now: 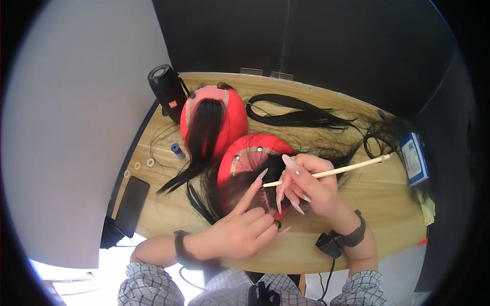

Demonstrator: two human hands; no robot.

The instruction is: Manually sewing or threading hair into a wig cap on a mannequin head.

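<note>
In front of me a red rounded head form point(227, 169) bears a dark hairpiece point(232, 195) with a pale net edge and round-headed pins. My left hand point(242, 232) rests on the hairpiece, index finger stretched out along the hair, the other fingers loosely bent; its thumb is hidden. A thin, cream-coloured stick-like hand tool point(352, 167) lies in the grip of my right hand point(319, 188), held like a pen. Its thin tip points left, close to my left index finger, above a pinkish parting line point(266, 200). Dark hair lies behind the right fingers.
Behind stands a second red head form point(239, 115) with dark hair, beside a black cylindrical speaker point(167, 92). A tied hair bundle point(291, 115) lies at the back. Left are a phone point(132, 206), small rings point(150, 162) and a blue-capped bottle point(177, 149); right, a blue-white box point(414, 159).
</note>
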